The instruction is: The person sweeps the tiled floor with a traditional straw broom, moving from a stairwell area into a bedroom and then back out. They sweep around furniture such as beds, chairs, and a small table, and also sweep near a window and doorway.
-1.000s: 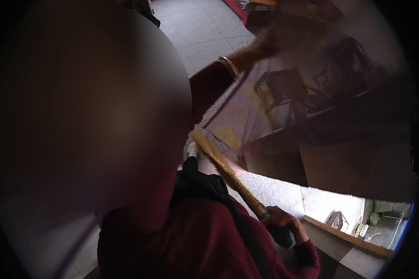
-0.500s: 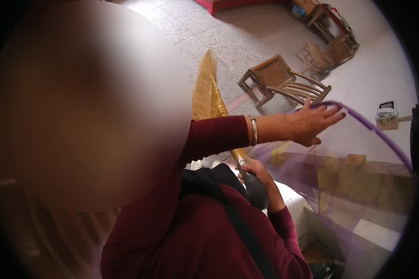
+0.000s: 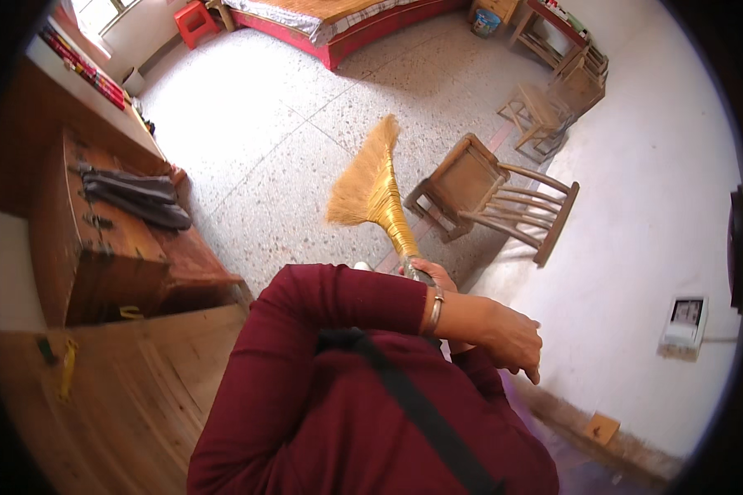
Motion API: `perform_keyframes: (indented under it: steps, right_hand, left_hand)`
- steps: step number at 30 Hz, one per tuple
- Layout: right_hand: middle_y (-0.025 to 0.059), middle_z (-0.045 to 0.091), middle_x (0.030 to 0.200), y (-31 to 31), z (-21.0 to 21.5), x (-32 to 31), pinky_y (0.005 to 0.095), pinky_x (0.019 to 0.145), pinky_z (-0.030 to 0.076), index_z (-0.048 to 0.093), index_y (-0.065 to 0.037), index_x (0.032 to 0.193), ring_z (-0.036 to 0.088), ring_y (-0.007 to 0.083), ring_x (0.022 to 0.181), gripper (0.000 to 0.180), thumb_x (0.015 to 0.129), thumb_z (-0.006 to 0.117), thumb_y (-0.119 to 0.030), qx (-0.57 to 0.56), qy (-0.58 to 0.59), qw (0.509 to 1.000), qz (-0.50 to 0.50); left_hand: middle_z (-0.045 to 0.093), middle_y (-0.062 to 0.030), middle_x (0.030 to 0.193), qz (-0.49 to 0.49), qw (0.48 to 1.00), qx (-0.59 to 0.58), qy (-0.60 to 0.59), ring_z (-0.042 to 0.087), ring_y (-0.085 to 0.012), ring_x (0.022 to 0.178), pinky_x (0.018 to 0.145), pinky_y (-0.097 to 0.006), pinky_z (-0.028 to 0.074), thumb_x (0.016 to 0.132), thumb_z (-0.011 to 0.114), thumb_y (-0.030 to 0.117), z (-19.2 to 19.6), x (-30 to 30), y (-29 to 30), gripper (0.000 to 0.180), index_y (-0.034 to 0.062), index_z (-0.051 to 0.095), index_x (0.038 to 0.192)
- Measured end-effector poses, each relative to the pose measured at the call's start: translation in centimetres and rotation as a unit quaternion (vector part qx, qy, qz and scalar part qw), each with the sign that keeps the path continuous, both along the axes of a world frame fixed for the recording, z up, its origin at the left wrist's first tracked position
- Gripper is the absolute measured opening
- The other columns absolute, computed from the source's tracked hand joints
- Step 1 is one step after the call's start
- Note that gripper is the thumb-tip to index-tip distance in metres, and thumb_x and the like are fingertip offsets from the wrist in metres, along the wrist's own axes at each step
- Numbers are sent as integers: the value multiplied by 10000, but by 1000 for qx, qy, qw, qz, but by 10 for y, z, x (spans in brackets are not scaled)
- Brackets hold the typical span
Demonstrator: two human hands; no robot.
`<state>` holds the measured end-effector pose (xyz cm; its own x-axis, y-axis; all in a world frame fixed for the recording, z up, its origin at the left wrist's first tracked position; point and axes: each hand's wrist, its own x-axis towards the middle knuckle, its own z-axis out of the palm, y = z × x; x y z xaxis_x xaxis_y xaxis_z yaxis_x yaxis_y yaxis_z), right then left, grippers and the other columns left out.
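My right hand point(image 3: 437, 274) is wrapped around the handle of a straw broom point(image 3: 365, 180). The bristles fan out toward the far side, above the speckled floor, and shiny yellow binding covers the broom's neck. Across my body to the right reaches my left arm, with a silver bracelet point(image 3: 436, 312) at the wrist, hiding the lower handle. My left hand point(image 3: 512, 337) hangs bent down beyond the right forearm, its fingers partly out of sight and nothing visible in them. Below it, a bit of sheer purple cloth point(image 3: 545, 437) shows beside my right sleeve.
A wooden chair point(image 3: 462, 177) stands just right of the broom, with smaller wooden seats point(image 3: 537, 115) farther back by the white wall point(image 3: 627, 206). On the left is a wooden cabinet point(image 3: 115, 268) with a dark folded item point(image 3: 136, 198) on top. A red-edged bed platform point(image 3: 330, 54) is at the back.
My left hand has left the purple cloth's edge, dropping lower and nearer my body. The cloth is mostly out of view. The blurred shape on the left is gone, showing the cabinet and floor.
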<state>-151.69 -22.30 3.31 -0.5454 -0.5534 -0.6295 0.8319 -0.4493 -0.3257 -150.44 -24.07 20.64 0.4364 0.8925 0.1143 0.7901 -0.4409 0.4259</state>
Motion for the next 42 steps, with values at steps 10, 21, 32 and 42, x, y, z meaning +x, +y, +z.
perform_keyframes:
  steps: [10,21,32,42]
  right_hand:
    - [116,594,696,17,-58,-208,321,604,494,559,7,869,587,229,577,302,790,564,-284,196,229,953,15]
    - [117,580,770,-83,-242,-488,304,526,453,384,105,1032,545,163,603,624,589,727,-170,504,135,853,1]
    - [117,549,752,-448,-205,-576,318,492,461,429,53,933,547,181,615,510,561,721,-140,489,215,840,99]
    - [62,593,828,-598,-185,-729,231,627,436,527,16,973,543,117,695,490,596,728,-223,345,306,844,274]
  left_hand:
    - [537,-107,1133,407,864,67,-290,517,-270,1024,861,-347,421,765,572,56,-15,-246,-194,387,84,519,1147]
    - [600,-128,1012,816,455,96,-344,555,-146,941,790,-251,449,845,537,142,-156,-358,-556,365,44,481,1193]
    - [579,-94,1045,861,196,108,-456,545,-122,924,769,-236,434,844,542,172,-207,-390,-718,397,43,460,1211]
    - [593,-104,1015,865,122,160,-459,553,-127,911,776,-234,437,838,542,123,-214,-464,-780,384,26,465,1201]
